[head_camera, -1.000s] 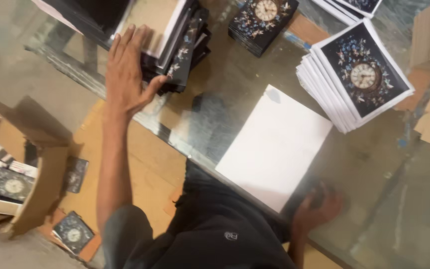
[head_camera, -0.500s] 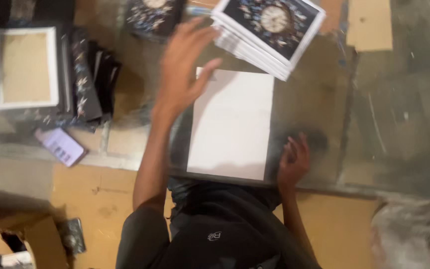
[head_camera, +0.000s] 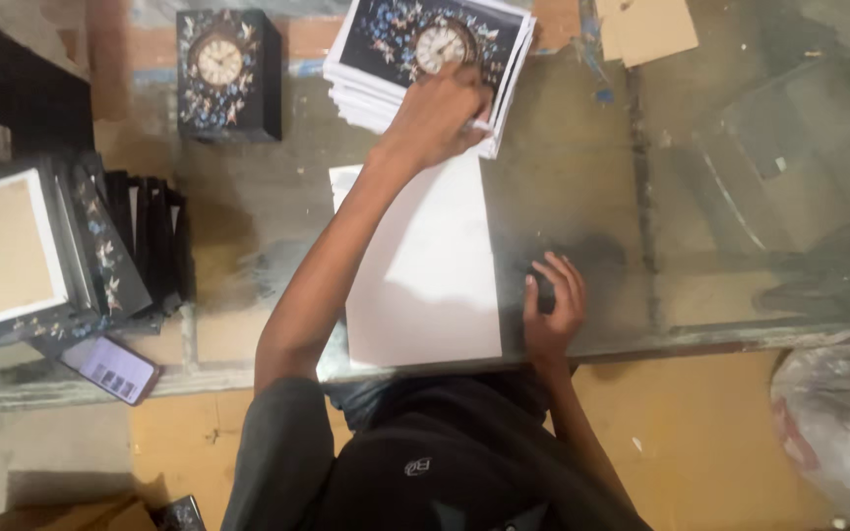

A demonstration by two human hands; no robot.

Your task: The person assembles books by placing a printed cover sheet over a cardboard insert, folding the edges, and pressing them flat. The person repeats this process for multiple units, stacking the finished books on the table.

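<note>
Glass-topped table: surface dusty, scratched and smeared, with dull reflections; front edge worn and grimy. Brown cardboard pieces lie at the far edge of the table. Floor on the near side of the table: covered with yellow-brown board, marked with small white flecks. A crumpled clear plastic bag sits on the floor to the right, just below the table's front edge. Lighting is dim and warm overall.

Dim warm light, soft blur, glare on glass.
</note>
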